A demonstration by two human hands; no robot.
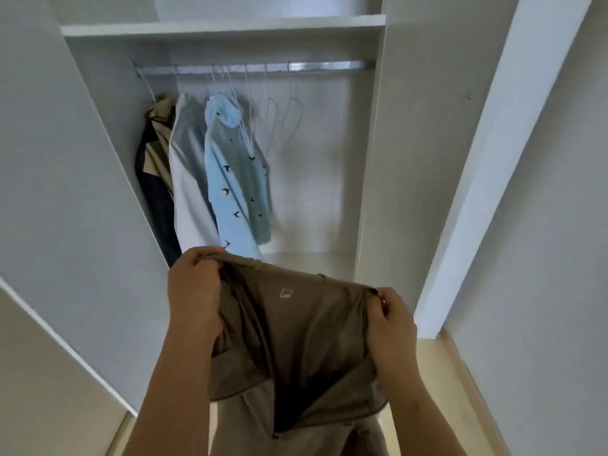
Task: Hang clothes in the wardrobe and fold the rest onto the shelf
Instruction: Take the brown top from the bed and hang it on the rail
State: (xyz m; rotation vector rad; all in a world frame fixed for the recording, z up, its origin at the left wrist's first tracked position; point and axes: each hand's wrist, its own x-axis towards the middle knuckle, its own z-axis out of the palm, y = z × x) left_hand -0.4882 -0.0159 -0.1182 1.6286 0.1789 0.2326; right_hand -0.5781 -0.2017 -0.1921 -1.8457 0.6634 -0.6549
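Wardrobe (329, 192), three hung garments (154, 166) (187, 179) (230, 179), two hands (194, 291) (391, 327) gripping jacket (296, 324)

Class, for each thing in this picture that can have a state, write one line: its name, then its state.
brown jacket, held spread open, on no hanger
left hand, gripping its collar edge
right hand, pinching its opposite edge
light blue shirt, hanging on the rail
white garment, hanging
beige and dark jacket, hanging at the rail's left end
bare hangers, hanging empty

jacket (296, 324) before the wardrobe (371, 159), three garments (230, 179) at left on the rail (329, 66) (bare hangers (289, 106) to their right), shelf (223, 28) above
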